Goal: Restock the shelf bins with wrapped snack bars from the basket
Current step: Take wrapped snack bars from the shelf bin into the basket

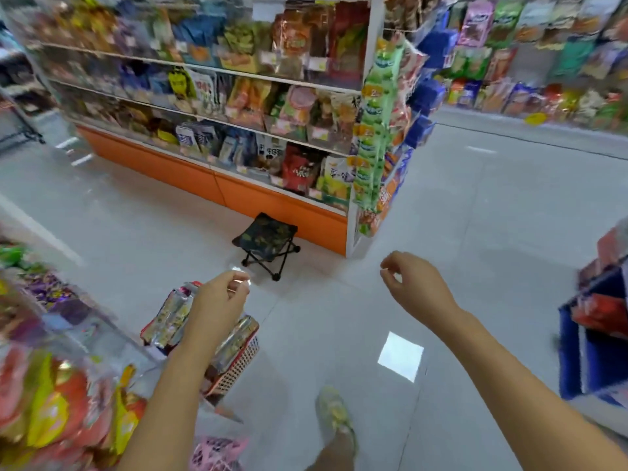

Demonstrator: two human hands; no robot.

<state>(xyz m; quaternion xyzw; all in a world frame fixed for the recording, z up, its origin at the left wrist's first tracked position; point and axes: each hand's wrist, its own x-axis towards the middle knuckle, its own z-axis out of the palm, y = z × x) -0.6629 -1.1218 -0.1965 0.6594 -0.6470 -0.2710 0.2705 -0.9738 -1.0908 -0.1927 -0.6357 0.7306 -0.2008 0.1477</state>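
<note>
A red mesh basket [238, 363] stands on the floor at lower left with several silver-wrapped snack bars [171, 316] sticking up out of it. My left hand [219, 300] hovers just above the bars with its fingers curled; a small shiny glint shows at the fingertips, and I cannot tell whether it is held or a floor reflection. My right hand [409, 283] hangs over bare floor to the right, fingers loosely curled and holding nothing. Clear shelf bins [88, 331] full of colourful sweets sit at the left edge, blurred.
A small camouflage folding stool [268, 241] stands before the orange-based snack shelf [278, 205]. A blue rack [591, 338] is at the right edge. My foot [334, 416] is on the grey tile floor, and a pink basket [217, 453] shows at the bottom.
</note>
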